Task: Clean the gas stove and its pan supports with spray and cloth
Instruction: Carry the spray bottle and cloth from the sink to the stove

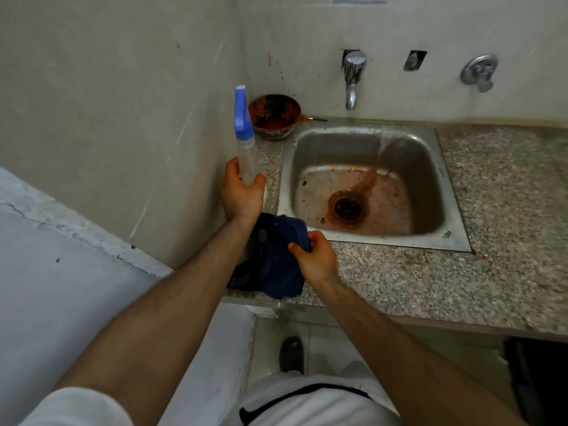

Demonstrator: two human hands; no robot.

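Observation:
My left hand (241, 192) grips a clear spray bottle (247, 152) with a blue trigger head, held upright by the left wall, left of the sink. My right hand (313, 258) pinches a dark blue cloth (281, 265) that lies bunched over a dark object at the front left corner of the granite counter (399, 278). What lies under the cloth is mostly hidden. No gas stove or pan supports are in view.
A stained steel sink (368, 186) with a rusty drain is set into the counter. A tap (352, 78) juts from the back wall above it. A dirty red-smeared bowl (274, 116) sits in the back left corner. My foot (292, 355) is below the counter edge.

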